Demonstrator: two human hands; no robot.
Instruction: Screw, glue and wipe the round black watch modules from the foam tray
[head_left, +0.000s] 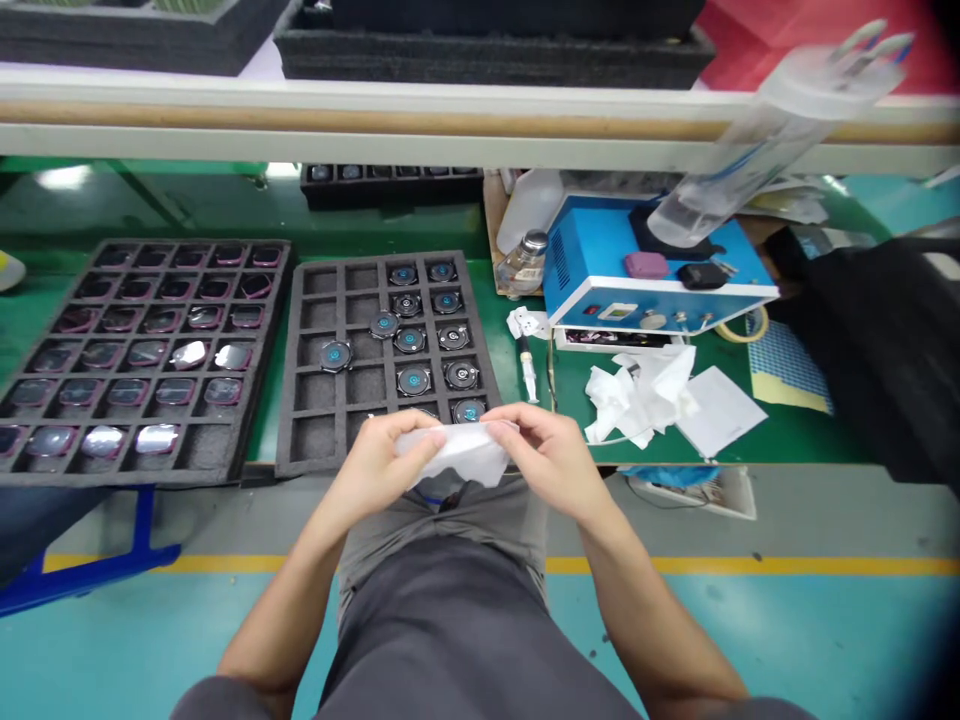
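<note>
A thin white tissue (469, 455) is stretched between my two hands, in front of the bench edge. My left hand (386, 455) pinches its left end between thumb and fingers. At its right end, my right hand (551, 455) grips it the same way. Whether anything lies inside the tissue cannot be seen. Just beyond my hands is a dark foam tray (315, 395) with round watch faces in some of its compartments. One round watch (336, 355) rests toward its left side, and another watch (384, 325) sits across a divider.
A second foam tray (247, 400) on the left holds many square watch cases. To the right stand a blue machine (585, 265), a glass bottle (523, 262), a syringe (527, 370) and crumpled tissues (637, 395). A shelf edge (450, 120) crosses above the bench, with a clear cylinder (757, 150) leaning there.
</note>
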